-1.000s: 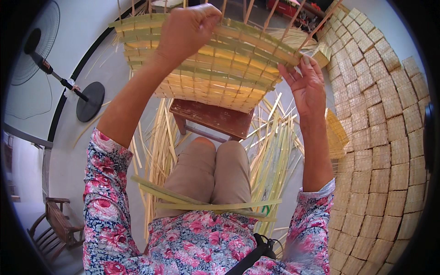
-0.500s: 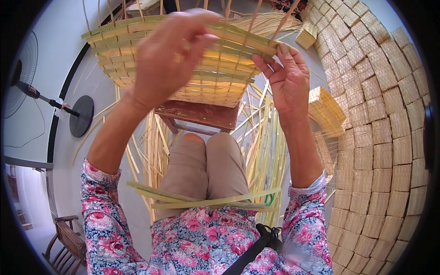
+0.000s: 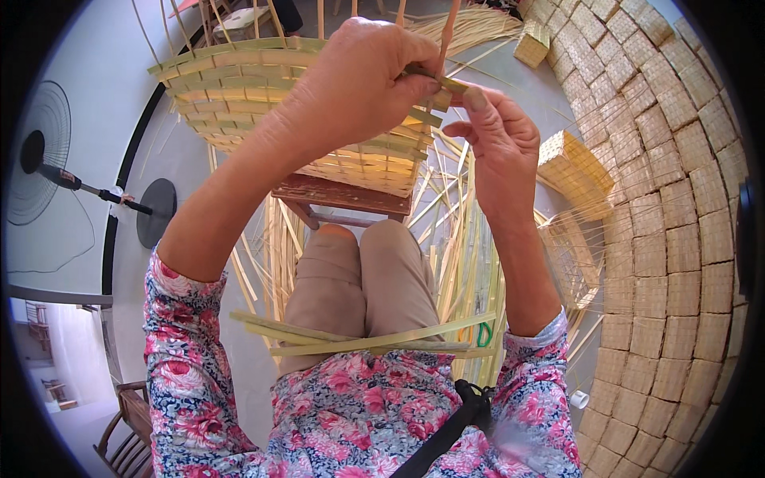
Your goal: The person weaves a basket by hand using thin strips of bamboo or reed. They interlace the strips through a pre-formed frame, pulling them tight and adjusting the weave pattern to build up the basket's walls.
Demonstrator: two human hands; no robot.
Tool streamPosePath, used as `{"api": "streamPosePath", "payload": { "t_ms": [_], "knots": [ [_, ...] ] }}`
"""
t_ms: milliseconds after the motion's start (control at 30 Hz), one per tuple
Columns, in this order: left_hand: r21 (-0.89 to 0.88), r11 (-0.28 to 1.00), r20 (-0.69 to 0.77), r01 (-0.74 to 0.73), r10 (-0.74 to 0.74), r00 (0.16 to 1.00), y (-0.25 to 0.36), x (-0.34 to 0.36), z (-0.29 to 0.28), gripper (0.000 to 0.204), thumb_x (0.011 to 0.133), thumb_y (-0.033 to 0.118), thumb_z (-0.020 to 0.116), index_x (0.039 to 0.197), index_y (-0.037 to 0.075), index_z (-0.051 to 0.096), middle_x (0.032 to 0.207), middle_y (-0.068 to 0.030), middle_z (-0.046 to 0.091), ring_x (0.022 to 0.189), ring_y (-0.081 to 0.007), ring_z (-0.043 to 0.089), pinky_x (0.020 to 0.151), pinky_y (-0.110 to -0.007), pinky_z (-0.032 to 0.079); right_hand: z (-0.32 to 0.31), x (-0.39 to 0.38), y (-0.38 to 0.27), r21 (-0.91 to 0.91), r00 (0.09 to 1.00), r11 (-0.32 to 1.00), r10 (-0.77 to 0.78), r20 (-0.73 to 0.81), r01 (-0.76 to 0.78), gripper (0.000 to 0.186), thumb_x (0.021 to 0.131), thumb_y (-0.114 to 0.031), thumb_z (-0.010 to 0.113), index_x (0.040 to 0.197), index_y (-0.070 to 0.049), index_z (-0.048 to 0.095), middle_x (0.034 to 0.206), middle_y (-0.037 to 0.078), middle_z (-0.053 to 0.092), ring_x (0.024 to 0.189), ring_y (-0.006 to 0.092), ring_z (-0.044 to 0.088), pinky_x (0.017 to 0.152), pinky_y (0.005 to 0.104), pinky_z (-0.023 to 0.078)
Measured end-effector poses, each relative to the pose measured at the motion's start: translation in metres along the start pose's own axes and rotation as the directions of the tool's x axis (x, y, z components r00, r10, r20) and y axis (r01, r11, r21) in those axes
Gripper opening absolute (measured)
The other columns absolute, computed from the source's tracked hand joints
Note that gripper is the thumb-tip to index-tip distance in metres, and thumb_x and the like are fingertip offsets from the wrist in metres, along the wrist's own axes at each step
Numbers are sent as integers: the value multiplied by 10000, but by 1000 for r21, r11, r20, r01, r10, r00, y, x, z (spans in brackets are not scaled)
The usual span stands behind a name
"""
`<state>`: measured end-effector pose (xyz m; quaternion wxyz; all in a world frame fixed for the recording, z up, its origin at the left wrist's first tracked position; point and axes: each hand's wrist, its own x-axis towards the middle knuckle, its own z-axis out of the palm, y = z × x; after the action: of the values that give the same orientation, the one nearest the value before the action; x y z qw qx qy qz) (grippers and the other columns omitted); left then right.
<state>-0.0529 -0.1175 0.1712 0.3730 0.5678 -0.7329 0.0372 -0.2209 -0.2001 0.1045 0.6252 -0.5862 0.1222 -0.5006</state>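
Half-woven basket [image 3: 263,95] held up far, above the stool [image 3: 343,195]. Strip [image 3: 448,40] pinched at right rim by left hand [image 3: 358,84] and right hand [image 3: 490,135]. Strip best kept flat, tension even.

A person wore a floral blouse [image 3: 351,414] patterned in pink, red and blue, its sleeves ending at the forearms below bare hands, with tan trousers [image 3: 358,279] and a black strap [image 3: 446,434] slung across the chest.
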Motion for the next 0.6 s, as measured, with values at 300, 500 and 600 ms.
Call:
{"api": "streamPosePath", "payload": {
  "t_ms": [300,500,600],
  "knots": [
    [-216,970,72,109,-95,993,-6,2,-2,55,907,0,679,948,-37,683,724,-12,649,640,-50,611,585,-221,506,-13,9,42,203,984,973,73,162,-106,399,1037,-360,572,1178,-13,708,1113,59,721,1107,126,620,928,303,456],
    [-243,963,48,119,-111,993,-2,0,-1,58,886,-3,680,932,-35,693,722,-15,658,639,-38,591,585,-221,487,-1,10,27,451,940,844,163,299,-290,494,1024,-389,575,1285,28,630,1170,60,686,1144,147,603,1061,361,443],
    [-171,980,-2,106,-108,994,2,-5,-2,59,866,6,687,914,-28,694,702,-15,652,628,-32,575,574,-223,472,4,9,23,406,929,870,137,344,-279,467,1022,-351,594,1303,21,629,1187,64,683,1137,133,605,1056,333,450]
  ]
}}
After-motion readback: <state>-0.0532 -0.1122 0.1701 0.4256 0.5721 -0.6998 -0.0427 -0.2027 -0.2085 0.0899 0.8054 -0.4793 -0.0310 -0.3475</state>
